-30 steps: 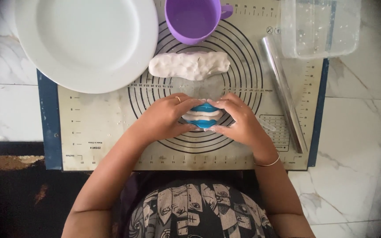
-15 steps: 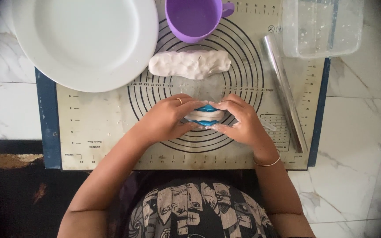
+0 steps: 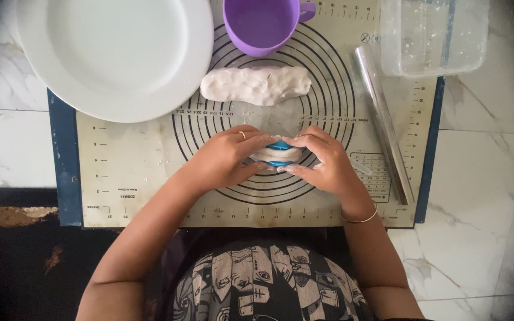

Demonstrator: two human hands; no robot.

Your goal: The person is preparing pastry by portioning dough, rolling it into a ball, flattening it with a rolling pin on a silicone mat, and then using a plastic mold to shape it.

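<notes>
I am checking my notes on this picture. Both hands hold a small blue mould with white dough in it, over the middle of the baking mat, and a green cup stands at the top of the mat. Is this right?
Not quite. The cup is purple, not green, as the head view shows. The rest holds: the left hand and the right hand hold the small blue mould with white dough over the middle of the baking mat.

A white marble surface (image 3: 489,178) with faint grey veins and straight joints is seen on the left, right and far sides. At the near left, a dark strip of floor (image 3: 13,261) with a worn brown patch is shown. Soft, even light is cast throughout
</notes>
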